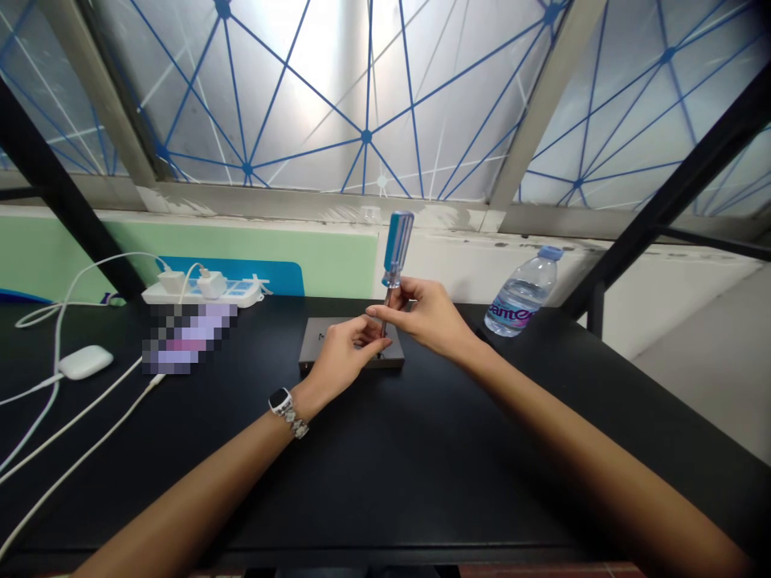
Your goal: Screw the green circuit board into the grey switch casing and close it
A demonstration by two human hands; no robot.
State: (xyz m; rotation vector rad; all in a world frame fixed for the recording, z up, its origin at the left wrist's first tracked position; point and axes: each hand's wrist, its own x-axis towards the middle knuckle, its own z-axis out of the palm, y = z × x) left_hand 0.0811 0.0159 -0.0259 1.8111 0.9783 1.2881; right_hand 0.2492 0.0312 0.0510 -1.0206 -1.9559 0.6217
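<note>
A flat grey metal box [319,333] lies on the black table [385,466]. A screwdriver with a blue and clear handle [397,249] stands upright on the box's right part. My right hand [425,317] is closed around the screwdriver's shaft just below the handle. My left hand [343,357], with a watch on its wrist, rests on the box, and its fingers pinch at the screwdriver's tip. What sits under the tip is hidden by the fingers.
A water bottle [523,295] lies tilted at the table's back right. At the back left is a white power strip [205,289] with chargers and white cables [66,433], a small white case [85,361], and a blurred-out object [188,337]. Black frame posts rise on both sides.
</note>
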